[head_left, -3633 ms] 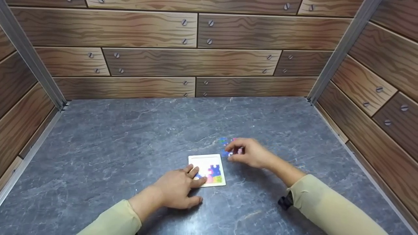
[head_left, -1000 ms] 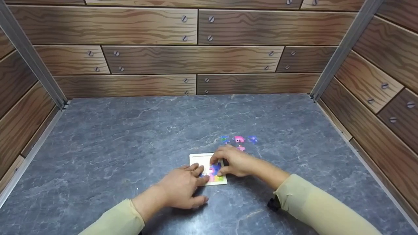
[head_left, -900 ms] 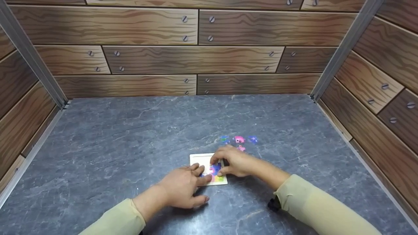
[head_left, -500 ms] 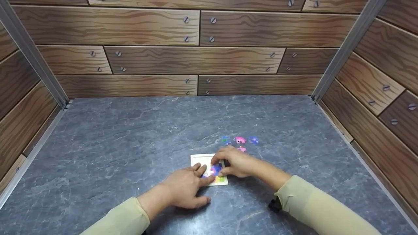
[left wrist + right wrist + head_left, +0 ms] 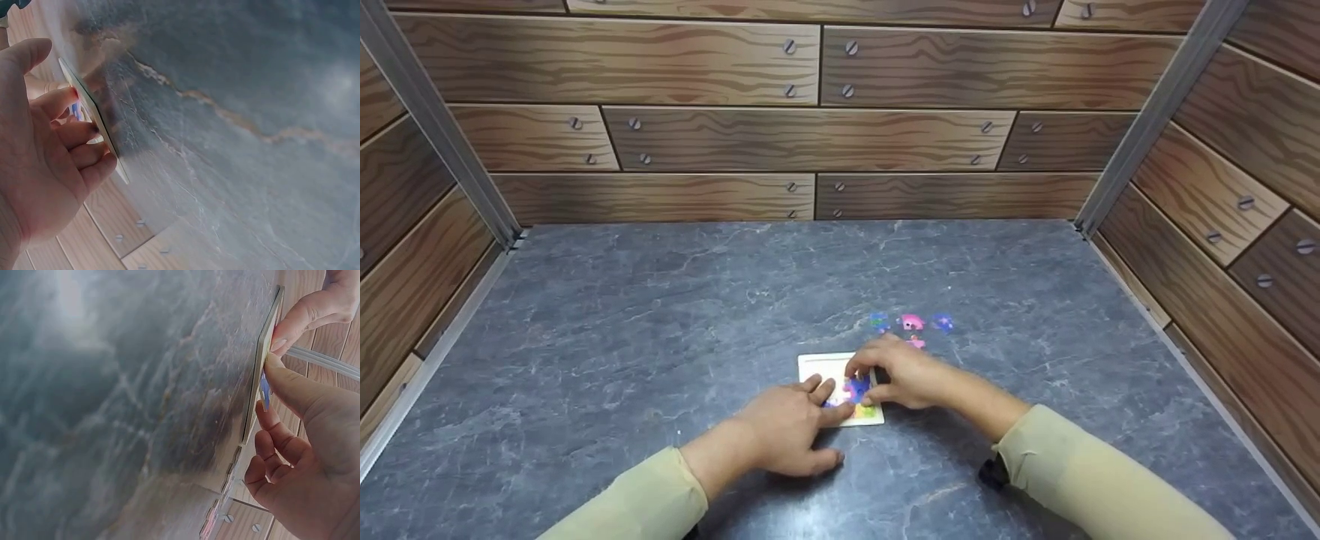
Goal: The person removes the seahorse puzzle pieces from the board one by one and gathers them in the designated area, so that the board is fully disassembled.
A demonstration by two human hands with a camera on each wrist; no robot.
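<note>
A small white puzzle tray [image 5: 825, 359] lies on the table with colourful jigsaw pieces in its lower part. My left hand [image 5: 787, 431] reaches over it from the left, straight fingertips resting on the pieces inside. In the left wrist view the fingers [image 5: 84, 135] meet the tray's face and the thumb stands away. From the right, my right hand [image 5: 911, 375] pinches a blue puzzle piece [image 5: 265, 391] between thumb and index finger. The right wrist view shows that piece tilted, thumb tip close to the left fingertip at the tray. The fingers partly cover the tray's right side.
Beyond the right hand lie several loose pieces: a blue-green piece [image 5: 879, 322], a pink piece [image 5: 912, 322], a blue piece [image 5: 943, 322] and a smaller-looking pink piece [image 5: 915, 343]. Wood-patterned walls [image 5: 705, 139] enclose the grey marbled table [image 5: 660, 315].
My right hand has moved from the loose pieces to the tray, bringing a blue piece. My left index finger has slid slightly right across the pieces. Over the last half second both hands barely move.
</note>
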